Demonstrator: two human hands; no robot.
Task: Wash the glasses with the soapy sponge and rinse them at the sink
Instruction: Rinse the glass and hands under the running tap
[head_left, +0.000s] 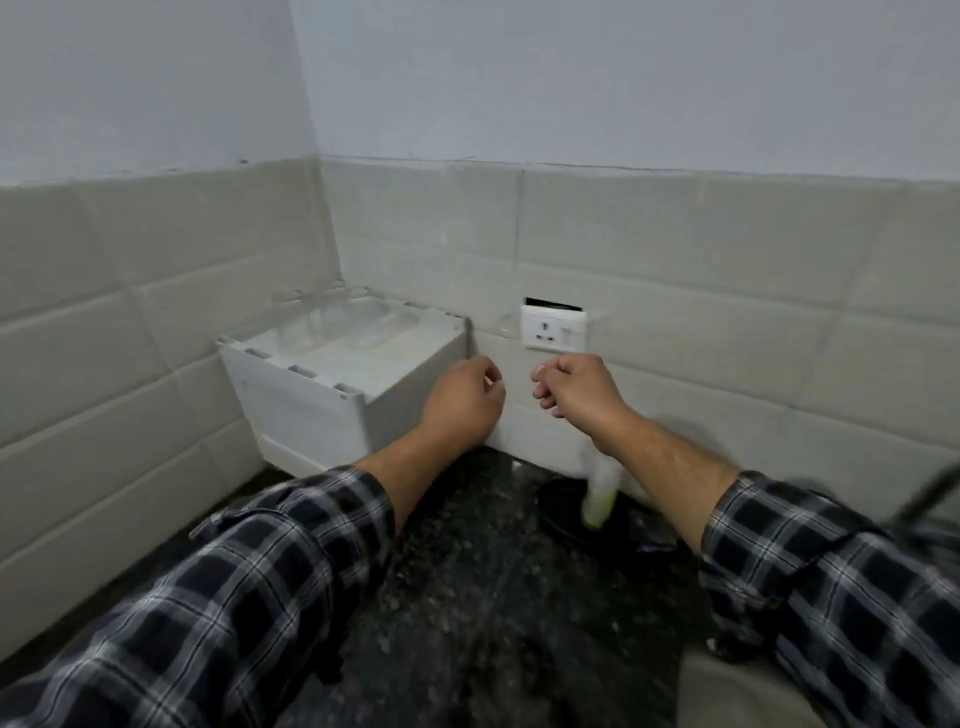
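Both of my hands hover above the dark counter in front of the tiled wall. My left hand has loosely curled fingers and holds nothing. My right hand is a little apart from it, fingers also loosely curled and empty. Clear, blurred shapes that look like glasses lie on top of a white box in the corner, left of my left hand. A pale bottle with green liquid stands under my right forearm on a black dish. No sponge or tap is in view.
A white wall socket sits on the tiles just above my right hand. The speckled dark counter runs toward me between my checked sleeves. A pale grey surface shows at the bottom right. A dark cable crosses the right edge.
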